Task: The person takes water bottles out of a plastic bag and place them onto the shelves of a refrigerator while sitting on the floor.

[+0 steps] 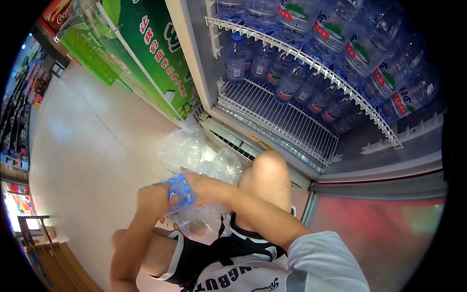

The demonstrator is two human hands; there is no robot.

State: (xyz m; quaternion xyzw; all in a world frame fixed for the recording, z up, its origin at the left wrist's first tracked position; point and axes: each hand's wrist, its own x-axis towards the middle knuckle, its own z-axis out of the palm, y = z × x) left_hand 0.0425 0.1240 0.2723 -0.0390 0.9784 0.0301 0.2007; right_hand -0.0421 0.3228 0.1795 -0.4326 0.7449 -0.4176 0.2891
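Note:
A cluster of blue-capped water bottles (182, 195) sits low between my knees, partly covered by clear plastic film. My left hand (155, 197) grips its left side, fingers curled at the caps. On the opposite side, my right hand (206, 188) holds the cluster, with the thumb side towards the caps. My hands hide much of the bottles. Crumpled clear plastic wrap (186, 148) lies on the floor just beyond, and more loose film (199, 222) hangs below the caps.
An upright display cooler (255, 142) stands open ahead. Large bottles (328, 33) fill its upper wire shelf (306, 58); smaller bottles (292, 84) stand towards the back and right of the lower wire rack (270, 113). A green chest freezer (146, 73) adjoins it. The glass door (375, 226) is at right.

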